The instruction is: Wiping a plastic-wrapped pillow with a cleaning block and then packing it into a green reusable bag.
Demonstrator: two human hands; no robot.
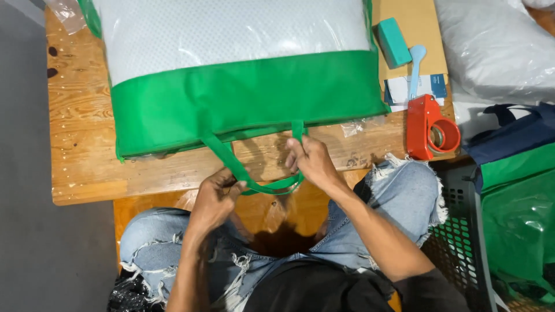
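A large green fabric bag (243,101) with a clear plastic front lies flat on the wooden counter (81,167), filling the 12 o'clock half of the view; inside it sits a white quilted pillow (231,29), seen through the clear panel. The bag's green strap handle (231,164) hangs off the counter's near edge toward 6 o'clock. The left hand (214,199) is closed around the strap's left run, and the right hand (309,162) pinches its right run just below the bag's seam — both hands narrow, holding the strap.

At 2 o'clock lie a teal block (393,41), a pale blue plastic spoon (415,69) and a red tape dispenser (430,127). At 3 o'clock a dark plastic crate (462,237) holds more folded green bags (517,219) — a navy one (514,133) on top.
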